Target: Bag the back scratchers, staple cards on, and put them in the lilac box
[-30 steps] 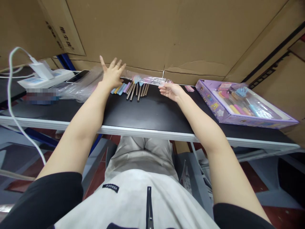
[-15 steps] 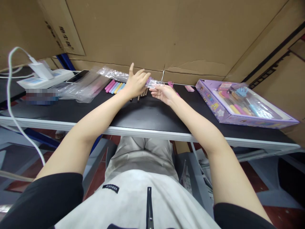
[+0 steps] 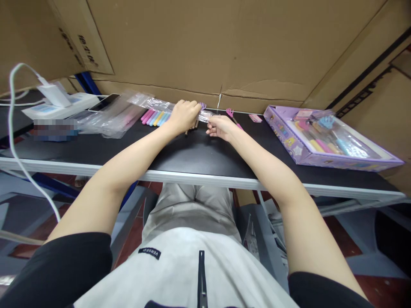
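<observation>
A long, narrow clear plastic sleeve [image 3: 157,104] stretches across the back of the black table. My left hand [image 3: 185,116] is closed over its middle, fingers curled down and knuckles up. At the sleeve's right end my right hand [image 3: 222,127] pinches it between thumb and fingers. Several pastel handles [image 3: 156,117] in pink, blue and yellow lie just left of my left hand. Brown sticks [image 3: 193,127] show partly beneath that hand. Behind the hands are a purple hand-shaped piece [image 3: 203,106] and a pink hand-shaped scratcher [image 3: 230,113]; what the sleeve holds, I cannot tell.
Flat clear bags [image 3: 107,122] lie at the left, near a phone [image 3: 109,102] and a white power strip [image 3: 62,107] with a plugged-in charger. On the right rests a purple box [image 3: 340,162] with packed pastel items. A small pink packet [image 3: 255,118] lies beside it. Cardboard [image 3: 192,42] walls the back.
My left hand's raised, spread fingers have curled down over the sleeve. My right hand has shifted slightly right, its fingers drawn in more. The sleeve has moved a little left.
</observation>
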Demonstrator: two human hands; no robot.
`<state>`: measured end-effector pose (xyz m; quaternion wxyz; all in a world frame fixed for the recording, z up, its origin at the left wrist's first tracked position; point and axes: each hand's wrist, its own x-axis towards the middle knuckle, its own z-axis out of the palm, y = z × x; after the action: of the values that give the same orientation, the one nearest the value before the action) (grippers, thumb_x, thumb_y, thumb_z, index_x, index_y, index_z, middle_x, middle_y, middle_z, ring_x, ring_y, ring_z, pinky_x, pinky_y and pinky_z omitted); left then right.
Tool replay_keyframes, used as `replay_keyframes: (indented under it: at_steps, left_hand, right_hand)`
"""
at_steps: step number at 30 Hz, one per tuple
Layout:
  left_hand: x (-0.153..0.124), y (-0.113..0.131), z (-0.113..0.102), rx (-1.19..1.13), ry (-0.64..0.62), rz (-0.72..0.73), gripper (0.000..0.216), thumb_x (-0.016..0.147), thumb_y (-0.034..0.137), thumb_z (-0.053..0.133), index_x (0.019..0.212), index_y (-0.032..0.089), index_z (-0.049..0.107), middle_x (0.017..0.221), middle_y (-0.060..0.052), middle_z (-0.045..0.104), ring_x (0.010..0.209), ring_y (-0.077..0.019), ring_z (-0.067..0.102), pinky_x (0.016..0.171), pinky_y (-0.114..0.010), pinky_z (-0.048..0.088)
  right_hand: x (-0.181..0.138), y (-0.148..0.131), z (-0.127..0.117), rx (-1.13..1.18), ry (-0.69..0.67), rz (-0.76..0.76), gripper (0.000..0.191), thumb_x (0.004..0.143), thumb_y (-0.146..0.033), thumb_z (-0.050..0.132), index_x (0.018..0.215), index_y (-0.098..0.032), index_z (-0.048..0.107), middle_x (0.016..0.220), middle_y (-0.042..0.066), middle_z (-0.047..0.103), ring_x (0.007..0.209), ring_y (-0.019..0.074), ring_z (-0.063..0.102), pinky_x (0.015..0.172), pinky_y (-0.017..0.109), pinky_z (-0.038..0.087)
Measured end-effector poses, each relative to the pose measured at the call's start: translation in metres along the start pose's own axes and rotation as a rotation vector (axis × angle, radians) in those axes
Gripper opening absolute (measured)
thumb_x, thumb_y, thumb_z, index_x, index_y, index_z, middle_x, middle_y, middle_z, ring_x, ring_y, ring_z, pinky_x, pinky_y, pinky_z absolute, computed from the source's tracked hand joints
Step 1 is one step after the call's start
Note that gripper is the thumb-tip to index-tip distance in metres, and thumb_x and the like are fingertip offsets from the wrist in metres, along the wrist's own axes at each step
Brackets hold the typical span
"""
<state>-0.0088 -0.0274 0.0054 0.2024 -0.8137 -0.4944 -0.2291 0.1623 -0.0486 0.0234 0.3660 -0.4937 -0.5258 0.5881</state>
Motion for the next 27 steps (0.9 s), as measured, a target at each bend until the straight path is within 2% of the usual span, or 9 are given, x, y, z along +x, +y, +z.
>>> replay_keyframes:
  at_steps: [5, 12, 17, 23, 27]
  left_hand:
    - [-0.001, 0.005, -0.007, 0.019, -0.039, -0.030, 0.033, 0.093, 0.009, 0.046, 0.113, 0.012, 0.072, 0.103, -0.019, 0.072, 0.104, -0.0347, 0.068, 0.089, -0.044, 0.048]
    - [-0.001, 0.001, -0.007, -0.009, -0.041, -0.031, 0.033, 0.093, 0.011, 0.046, 0.110, 0.014, 0.074, 0.097, -0.017, 0.073, 0.098, -0.0318, 0.068, 0.086, -0.041, 0.047]
    - [-0.001, -0.002, -0.008, -0.011, -0.062, -0.031, 0.034, 0.090, 0.011, 0.048, 0.112, 0.013, 0.073, 0.098, -0.018, 0.073, 0.100, -0.0338, 0.069, 0.087, -0.044, 0.048]
    - [-0.004, -0.006, -0.009, -0.044, -0.089, 0.066, 0.039, 0.090, 0.022, 0.056, 0.127, 0.012, 0.066, 0.117, -0.019, 0.070, 0.116, -0.0383, 0.063, 0.101, -0.052, 0.044]
    - [-0.008, -0.009, -0.014, -0.076, -0.100, 0.101, 0.054, 0.090, 0.037, 0.062, 0.138, 0.012, 0.059, 0.129, -0.020, 0.066, 0.125, -0.0415, 0.058, 0.108, -0.057, 0.038]
  right_hand:
    - [0.001, 0.001, 0.002, -0.056, 0.005, 0.026, 0.040, 0.106, -0.035, 0.059, 0.072, -0.020, 0.044, 0.048, -0.007, 0.048, 0.041, 0.0078, 0.057, 0.046, 0.019, 0.041]
    - [-0.001, 0.002, 0.004, -0.084, 0.003, 0.043, 0.039, 0.107, -0.033, 0.058, 0.073, -0.019, 0.044, 0.048, -0.006, 0.048, 0.037, 0.0058, 0.048, 0.039, 0.017, 0.032]
    - [0.000, 0.004, 0.002, -0.080, -0.005, 0.030, 0.039, 0.107, -0.033, 0.057, 0.073, -0.020, 0.043, 0.047, -0.007, 0.045, 0.037, 0.0057, 0.044, 0.038, 0.017, 0.029]
    - [0.001, 0.004, -0.001, -0.103, -0.020, 0.018, 0.051, 0.090, -0.048, 0.080, 0.072, -0.021, 0.040, 0.045, -0.009, 0.041, 0.037, 0.0047, 0.039, 0.035, 0.017, 0.024]
    - [0.002, 0.004, -0.002, -0.126, 0.019, 0.012, 0.055, 0.083, -0.054, 0.084, 0.072, -0.022, 0.041, 0.045, -0.010, 0.040, 0.036, 0.0046, 0.038, 0.034, 0.017, 0.024]
